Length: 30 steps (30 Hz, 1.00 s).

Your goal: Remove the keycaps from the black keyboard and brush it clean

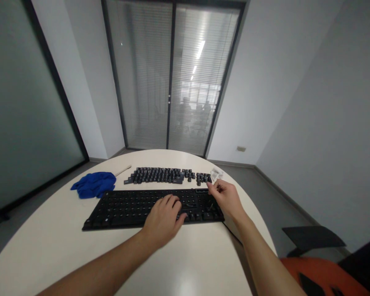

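Your bare forearms (111, 255) reach to a long black plastic keyboard (126, 205)

Your left hand (164, 218) lies loosely spread on the keyboard, atop the round cream table (64, 238); press lightly so the board can't slide. Your right hand (228, 199) is pinched over its right end; I can't tell whether it grips anything. Work it straight up and down. Beyond lie a crumpled blue cloth (94, 184), rows of small black keycaps (156, 175), a thin pale stick (123, 169) and a whitish translucent item (216, 173), perhaps a wrapper, contents unclear.
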Each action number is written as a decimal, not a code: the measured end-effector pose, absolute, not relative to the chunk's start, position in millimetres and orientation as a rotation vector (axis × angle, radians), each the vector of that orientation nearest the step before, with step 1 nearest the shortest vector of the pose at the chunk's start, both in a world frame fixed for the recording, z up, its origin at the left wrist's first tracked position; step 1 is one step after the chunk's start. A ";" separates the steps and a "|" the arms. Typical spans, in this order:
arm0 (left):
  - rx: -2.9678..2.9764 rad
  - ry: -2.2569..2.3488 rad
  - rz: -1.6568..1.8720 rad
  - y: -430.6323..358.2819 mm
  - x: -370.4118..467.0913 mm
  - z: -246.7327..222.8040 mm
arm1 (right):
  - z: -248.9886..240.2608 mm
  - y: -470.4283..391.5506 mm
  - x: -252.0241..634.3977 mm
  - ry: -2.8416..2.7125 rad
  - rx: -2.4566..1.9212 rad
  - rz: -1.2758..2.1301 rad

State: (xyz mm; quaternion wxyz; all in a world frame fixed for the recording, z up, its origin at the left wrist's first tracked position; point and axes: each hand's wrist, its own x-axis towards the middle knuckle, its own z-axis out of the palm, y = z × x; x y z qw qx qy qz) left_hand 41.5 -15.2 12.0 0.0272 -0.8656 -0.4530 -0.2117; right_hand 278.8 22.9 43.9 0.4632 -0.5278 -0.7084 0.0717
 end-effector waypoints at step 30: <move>-2.693 -1.380 -0.724 -14.8 38.6 7.6 | 40.0 23.6 288.0 -1.971 -1.457 0.578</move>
